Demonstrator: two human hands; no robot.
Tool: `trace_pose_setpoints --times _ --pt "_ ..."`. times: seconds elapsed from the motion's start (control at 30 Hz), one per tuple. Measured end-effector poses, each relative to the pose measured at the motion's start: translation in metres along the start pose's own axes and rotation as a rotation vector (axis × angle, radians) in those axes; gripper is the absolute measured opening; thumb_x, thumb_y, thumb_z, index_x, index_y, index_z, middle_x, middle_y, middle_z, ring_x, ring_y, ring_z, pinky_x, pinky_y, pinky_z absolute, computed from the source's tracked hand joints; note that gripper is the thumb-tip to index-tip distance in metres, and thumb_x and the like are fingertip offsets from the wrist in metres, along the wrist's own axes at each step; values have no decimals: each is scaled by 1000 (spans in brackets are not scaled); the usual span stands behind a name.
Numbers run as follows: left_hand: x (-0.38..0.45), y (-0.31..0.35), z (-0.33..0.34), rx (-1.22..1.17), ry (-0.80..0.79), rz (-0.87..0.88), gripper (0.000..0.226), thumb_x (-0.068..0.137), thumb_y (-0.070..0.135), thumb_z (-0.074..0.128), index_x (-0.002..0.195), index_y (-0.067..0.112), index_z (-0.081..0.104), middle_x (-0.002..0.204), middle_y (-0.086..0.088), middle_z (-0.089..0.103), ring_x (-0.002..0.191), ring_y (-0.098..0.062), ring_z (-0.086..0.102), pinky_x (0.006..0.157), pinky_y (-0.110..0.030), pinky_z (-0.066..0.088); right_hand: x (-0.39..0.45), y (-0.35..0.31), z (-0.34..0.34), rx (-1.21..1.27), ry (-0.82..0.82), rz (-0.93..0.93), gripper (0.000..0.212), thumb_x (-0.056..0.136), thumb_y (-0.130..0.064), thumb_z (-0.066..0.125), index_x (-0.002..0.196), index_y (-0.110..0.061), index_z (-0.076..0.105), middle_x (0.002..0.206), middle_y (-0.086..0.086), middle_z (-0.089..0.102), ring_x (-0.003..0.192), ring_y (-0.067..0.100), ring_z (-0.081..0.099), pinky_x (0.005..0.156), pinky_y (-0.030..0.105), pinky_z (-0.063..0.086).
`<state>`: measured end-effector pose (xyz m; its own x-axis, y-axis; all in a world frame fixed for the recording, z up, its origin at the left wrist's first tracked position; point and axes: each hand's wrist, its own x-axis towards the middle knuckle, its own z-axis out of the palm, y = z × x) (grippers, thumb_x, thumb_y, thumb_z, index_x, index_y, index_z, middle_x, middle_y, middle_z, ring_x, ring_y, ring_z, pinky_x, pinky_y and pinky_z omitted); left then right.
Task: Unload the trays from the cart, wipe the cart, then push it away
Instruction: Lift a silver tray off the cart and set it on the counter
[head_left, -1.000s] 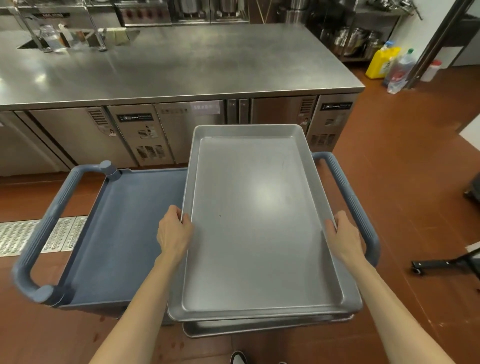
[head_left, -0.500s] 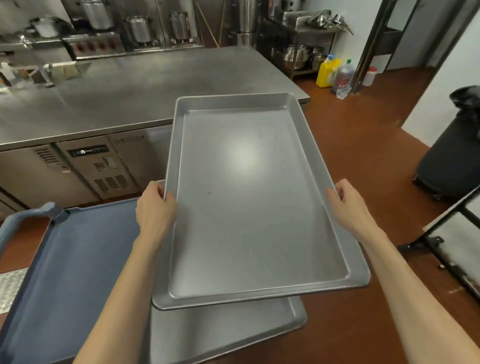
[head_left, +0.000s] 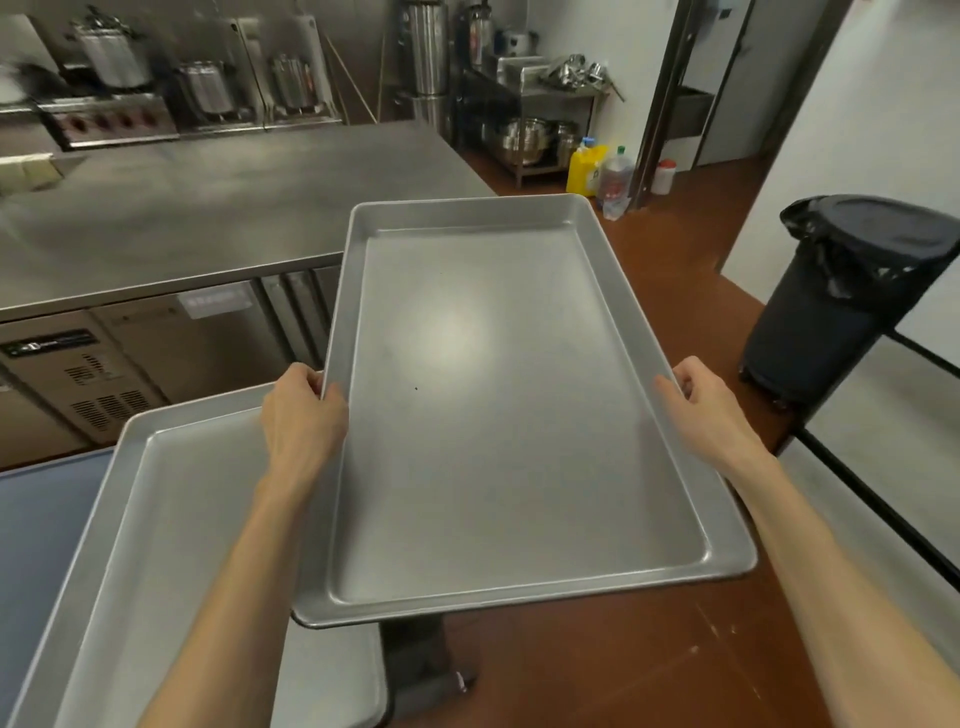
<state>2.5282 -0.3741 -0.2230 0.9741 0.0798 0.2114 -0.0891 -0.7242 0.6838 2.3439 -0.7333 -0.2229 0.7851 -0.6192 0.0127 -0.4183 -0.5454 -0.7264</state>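
Cart (head_left: 36, 525) down left still carries a second tray (head_left: 171, 545), while the left hand (head_left: 301, 415) and right hand (head_left: 711, 405) each grip a long edge of the lifted tray (head_left: 498, 415), so honestly keeping it level and swinging it clear before setting down looks smartest.

A: What does the person wear on the arms?

B: No sleeve shows. Both forearms are bare from the lower frame edge up to the wrists.

A: And on the hands?

B: The left hand (head_left: 304, 415) and the right hand (head_left: 709, 402) are bare too, with no glove, ring or watch showing. The fingers (head_left: 675, 375) carry short nails, as far as the blur lets me tell.
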Motion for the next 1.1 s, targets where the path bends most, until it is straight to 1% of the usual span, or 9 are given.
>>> trace_pose_setpoints --times 0.23,0.47,0.57,0.63,0.7,0.73,0.8,0.93,1.1 --pt "4 54 51 43 -1 -10 13 94 16 58 91 4 60 86 -12 62 79 -33 50 71 -37 36 54 37 -40 44 -8 8 25 107 -35 50 99 -11 52 88 9 58 73 20 50 64 36 39" --pt "48 86 112 55 -18 -39 13 94 14 57 89 4 52 84 -14 61 79 -39 53 68 -39 37 142 58 -31 46 -13 12 28 107 -33 50 99 -6 52 90 18 60 72 22 49 63 37 38" --pt "79 96 138 45 -20 -84 12 96 15 57 90 6 53 84 -12 61 74 -34 50 67 -37 35 196 58 -21 10 -18 8 28 107 -33 51 98 -7 52 91 17 62 74 30 55 64 38 40" --pt "106 104 157 42 -10 -123 11 99 16 57 93 7 55 85 -10 61 68 -25 47 67 -37 34 238 55 -11 -21 -21 0 27 107 -33 51 95 -8 51 88 15 62 75 33 56 63 38 40" --pt "136 113 175 39 6 -165 10 100 17 57 95 8 56 82 -5 58 64 -17 44 66 -35 34 280 47 -2 -46 -33 -20 26 107 -30 50 93 -8 50 84 12 60 71 25 51 61 37 38" --pt "151 116 183 37 13 -188 10 100 17 57 95 9 55 80 -4 57 64 -15 44 62 -33 33 299 40 3 -52 -44 -25 26 107 -29 49 93 -8 50 83 10 59 70 22 49 60 36 37" --pt "179 122 196 27 28 -222 13 100 19 57 92 10 55 77 -3 57 64 -16 46 56 -30 29 337 28 12 -49 -69 -38 26 107 -29 48 93 -8 50 84 10 58 69 20 47 60 36 36" --pt "243 129 218 27 66 -247 12 99 19 57 93 9 55 79 -5 59 65 -16 48 54 -30 30 411 2 32 -32 -93 -86 26 107 -24 47 87 -9 46 77 4 52 65 18 41 57 36 32" --pt "307 139 240 41 114 -272 12 100 18 55 100 6 55 80 -2 54 65 -14 44 52 -29 27 496 -27 59 -49 -133 -139 24 107 -24 47 91 -6 47 79 3 52 64 16 42 54 35 31"
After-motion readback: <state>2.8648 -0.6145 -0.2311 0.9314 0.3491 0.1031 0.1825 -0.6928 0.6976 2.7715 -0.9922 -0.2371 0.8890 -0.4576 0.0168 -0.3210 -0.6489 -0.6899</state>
